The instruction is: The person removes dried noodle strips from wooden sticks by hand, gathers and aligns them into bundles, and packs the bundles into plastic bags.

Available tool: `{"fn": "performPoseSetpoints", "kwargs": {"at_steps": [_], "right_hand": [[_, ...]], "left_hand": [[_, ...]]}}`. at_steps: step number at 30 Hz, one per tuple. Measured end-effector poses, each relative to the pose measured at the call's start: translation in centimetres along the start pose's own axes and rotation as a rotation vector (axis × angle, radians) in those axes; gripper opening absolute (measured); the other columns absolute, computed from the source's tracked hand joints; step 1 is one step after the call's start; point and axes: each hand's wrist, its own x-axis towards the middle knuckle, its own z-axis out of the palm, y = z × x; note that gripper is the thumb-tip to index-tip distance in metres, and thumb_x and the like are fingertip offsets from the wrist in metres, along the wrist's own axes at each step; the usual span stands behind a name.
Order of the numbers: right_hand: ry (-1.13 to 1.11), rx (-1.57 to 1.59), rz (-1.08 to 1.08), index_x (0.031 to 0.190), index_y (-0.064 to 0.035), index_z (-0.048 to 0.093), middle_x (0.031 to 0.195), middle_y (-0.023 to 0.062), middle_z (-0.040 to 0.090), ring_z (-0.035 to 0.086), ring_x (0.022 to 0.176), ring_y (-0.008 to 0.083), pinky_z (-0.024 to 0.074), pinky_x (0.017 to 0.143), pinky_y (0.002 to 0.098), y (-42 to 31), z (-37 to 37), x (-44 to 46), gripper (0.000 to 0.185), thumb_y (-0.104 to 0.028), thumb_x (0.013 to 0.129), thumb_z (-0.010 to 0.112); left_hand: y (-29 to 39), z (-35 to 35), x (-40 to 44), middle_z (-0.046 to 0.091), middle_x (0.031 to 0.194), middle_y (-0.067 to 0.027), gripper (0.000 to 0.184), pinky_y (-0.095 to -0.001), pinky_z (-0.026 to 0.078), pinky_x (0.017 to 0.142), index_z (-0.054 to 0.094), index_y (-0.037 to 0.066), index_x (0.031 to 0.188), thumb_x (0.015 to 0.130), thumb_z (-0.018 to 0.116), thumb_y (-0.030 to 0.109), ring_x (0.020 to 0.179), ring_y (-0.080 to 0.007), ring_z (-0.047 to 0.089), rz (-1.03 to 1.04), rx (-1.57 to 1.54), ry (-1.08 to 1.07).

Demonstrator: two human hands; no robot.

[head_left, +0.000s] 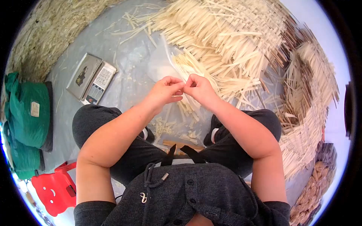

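Observation:
My left hand (166,90) and my right hand (200,89) meet above the floor between my knees. Thumb and forefinger of each are pinched together, the fingertips nearly touching. A clear plastic bag (161,62) stretches up and away from them, its edge running into the pinch. The exact grip on that edge is partly hidden by my fingers. Pale flat strips (193,67) lie against or inside the bag; I cannot tell which. More short strip pieces (162,128) are scattered below my hands.
A digital scale (92,79) with dark bits on its pan stands at the left. Large stacks of pale strips (230,30) fill the far right. Green sacks (30,113) and a red plastic stool (54,190) are at left. Brown material (311,192) lies at lower right.

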Motion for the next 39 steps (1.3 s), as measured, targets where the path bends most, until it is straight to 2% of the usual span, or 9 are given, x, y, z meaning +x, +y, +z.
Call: {"fn": "performPoseSetpoints", "kwargs": {"at_steps": [6, 12, 19, 22, 24, 28, 30, 34, 39], "right_hand": [[-0.175, 0.214, 0.301, 0.077, -0.0057, 0.054, 0.064, 0.003, 0.055, 0.052, 0.05, 0.0108, 0.0429, 0.042, 0.0252, -1.9, -1.0, -0.2, 0.017, -0.015, 0.08, 0.068], [-0.283, 0.427, 0.407, 0.077, -0.0057, 0.054, 0.067, 0.0043, 0.057, 0.055, 0.052, 0.0127, 0.0479, 0.048, 0.0275, -1.9, -2.5, -0.1, 0.019, -0.017, 0.08, 0.069], [-0.323, 0.367, 0.498, 0.08, -0.0045, 0.058, 0.065, 0.0028, 0.058, 0.057, 0.058, 0.0118, 0.0495, 0.052, 0.0289, -2.5, -2.9, -0.4, 0.021, -0.024, 0.083, 0.065], [-0.303, -0.053, 0.294, 0.079, -0.0016, 0.061, 0.066, 0.0096, 0.063, 0.062, 0.063, 0.0192, 0.0511, 0.056, 0.0346, -2.4, -2.3, -1.1, 0.023, -0.025, 0.082, 0.062], [-0.198, -0.588, -0.085, 0.076, -0.0006, 0.063, 0.071, 0.0171, 0.066, 0.065, 0.069, 0.0294, 0.0515, 0.063, 0.0406, -1.8, -1.7, -1.4, 0.026, -0.026, 0.078, 0.06], [-0.128, -0.576, 0.012, 0.075, -0.0023, 0.065, 0.075, 0.0196, 0.065, 0.063, 0.073, 0.0362, 0.0506, 0.068, 0.0452, -2.3, -2.0, -1.5, 0.026, -0.028, 0.074, 0.058], [0.024, -0.806, -0.051, 0.074, -0.0028, 0.064, 0.073, 0.0183, 0.065, 0.064, 0.072, 0.0346, 0.0503, 0.066, 0.0447, -2.4, -3.1, -1.0, 0.026, -0.028, 0.075, 0.058], [-0.036, -0.681, 0.077, 0.074, -0.0028, 0.064, 0.072, 0.018, 0.064, 0.063, 0.071, 0.0351, 0.0501, 0.066, 0.0446, -2.4, -5.8, -0.3, 0.026, -0.028, 0.074, 0.058], [-0.172, -0.429, -0.103, 0.075, -0.0019, 0.062, 0.07, 0.0178, 0.063, 0.062, 0.067, 0.0345, 0.0488, 0.062, 0.0415, -2.2, -1.8, -2.4, 0.022, -0.023, 0.073, 0.061]], "left_hand": [[0.0, 0.1, 0.6, 0.06, 0.1, -0.0037, 0.022, -0.0322, 0.055, 0.082, 0.058, 0.008, 0.104, 0.092, 0.062, 0.027, 0.091, -0.0154, 0.06, -0.112, -0.067, -0.054], [0.6, -0.3, 0.7, 0.064, 0.099, -0.0052, 0.021, -0.0304, 0.054, 0.083, 0.061, 0.008, 0.101, 0.094, 0.059, 0.027, 0.092, -0.0165, 0.063, -0.117, -0.019, -0.087], [0.4, -0.5, 0.8, 0.067, 0.095, -0.0068, 0.02, -0.0288, 0.055, 0.08, 0.063, 0.003, 0.101, 0.092, 0.061, 0.021, 0.088, -0.0154, 0.065, -0.092, 0.104, -0.115], [-0.1, -0.1, 0.8, 0.068, 0.089, -0.0084, 0.018, -0.0288, 0.056, 0.073, 0.065, 0.0, 0.096, 0.089, 0.062, 0.016, 0.081, -0.0157, 0.067, -0.012, 0.255, -0.095], [-0.3, 0.0, 1.0, 0.068, 0.085, -0.0085, 0.016, -0.0288, 0.057, 0.069, 0.065, 0.0, 0.093, 0.088, 0.062, 0.015, 0.076, -0.0155, 0.068, 0.056, 0.352, -0.087], [-0.5, 0.0, 1.6, 0.068, 0.078, -0.0067, 0.017, -0.0279, 0.055, 0.062, 0.064, 0.001, 0.087, 0.083, 0.064, 0.017, 0.069, -0.015, 0.068, 0.101, 0.593, -0.017], [-0.3, -0.6, 2.0, 0.067, 0.077, -0.0061, 0.018, -0.0275, 0.055, 0.062, 0.064, 0.001, 0.085, 0.082, 0.065, 0.019, 0.069, -0.0152, 0.067, 0.141, 0.696, 0.018], [0.7, -0.8, 1.6, 0.065, 0.088, -0.0071, 0.024, -0.0297, 0.056, 0.06, 0.059, 0.002, 0.098, 0.082, 0.065, 0.02, 0.072, -0.0169, 0.066, 0.031, 0.626, 0.055], [-0.1, 1.3, 1.3, 0.062, 0.096, -0.0093, 0.041, -0.0323, 0.057, 0.06, 0.051, 0.002, 0.115, 0.08, 0.065, 0.016, 0.076, -0.0184, 0.067, 0.072, 0.457, 0.136]]}}
